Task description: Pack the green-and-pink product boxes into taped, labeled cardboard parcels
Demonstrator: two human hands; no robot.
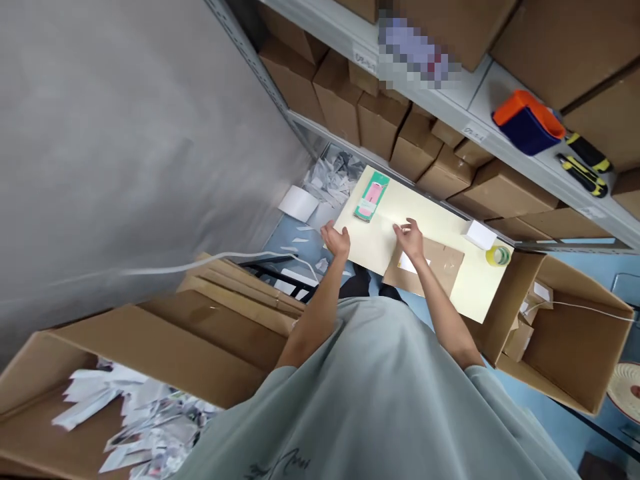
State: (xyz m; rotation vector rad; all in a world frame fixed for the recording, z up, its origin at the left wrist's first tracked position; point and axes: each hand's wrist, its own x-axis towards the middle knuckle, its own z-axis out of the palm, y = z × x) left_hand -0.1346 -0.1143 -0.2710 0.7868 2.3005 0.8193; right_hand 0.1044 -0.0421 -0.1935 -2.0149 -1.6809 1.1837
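Note:
Near the left edge of a pale yellow tabletop, my left hand [336, 241] is raised with its fingers loosely curled and the thumb apart. Nothing shows in it. My right hand [410, 240] hovers by the near side of the table, its thumb and fingers apart, with no object visible between them. Just below that hand lies a flat brown cardboard mailer [443, 262] with a white label [414, 263] on it, partly hidden by my forearm. Beyond and between the hands rests a green package with a pink item [373, 195] inside.
A white box [481, 235] and yellow-green tape rolls [499, 255] sit at the table's right end. An open carton [565, 347] holding parcels stands to the right. Another carton [200, 353] with paper scraps is at left. Boxed shelves [445, 171] run behind the table.

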